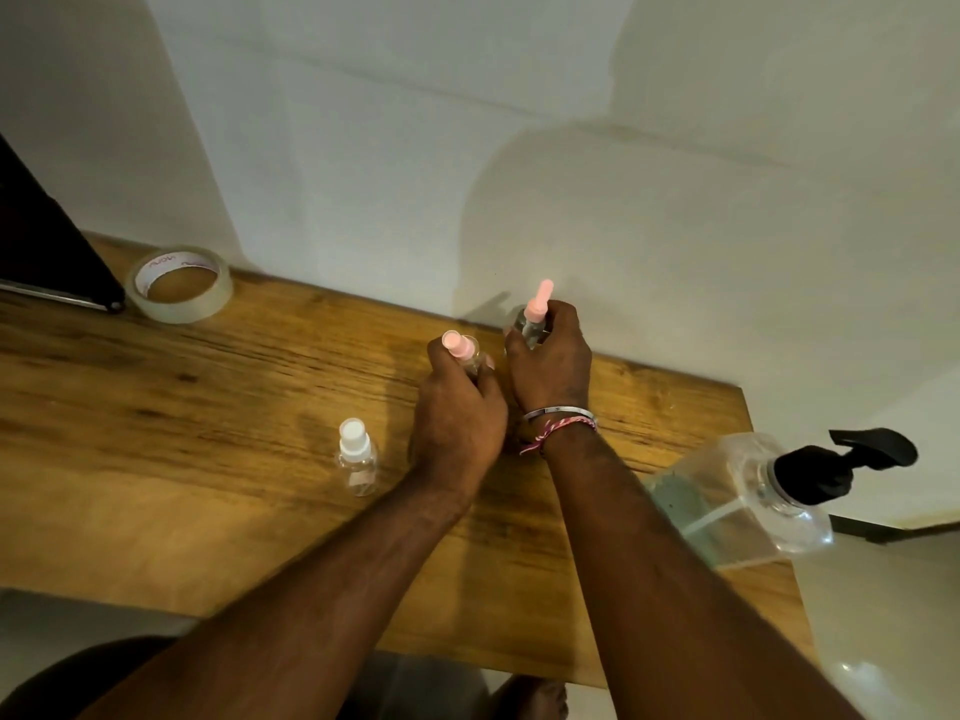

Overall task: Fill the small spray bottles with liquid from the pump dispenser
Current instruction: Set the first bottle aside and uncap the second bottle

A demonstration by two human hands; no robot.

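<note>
My left hand [457,407] grips a small clear spray bottle with a pink cap [459,347] over the middle of the wooden table [208,407]. My right hand [550,361] grips a second small clear bottle with a pink spray top [535,309] near the table's far edge, tilted slightly. The bottles' bodies are mostly hidden by my fingers. A third small clear bottle with a white cap [356,457] stands upright to the left of my left hand. The large clear pump dispenser [737,501] with a black pump head stands at the table's right edge, beside my right forearm.
A roll of clear tape [179,283] lies at the table's far left. A dark flat object [47,252] leans at the left edge. A white wall runs right behind the table. The table's right end sits just past the dispenser.
</note>
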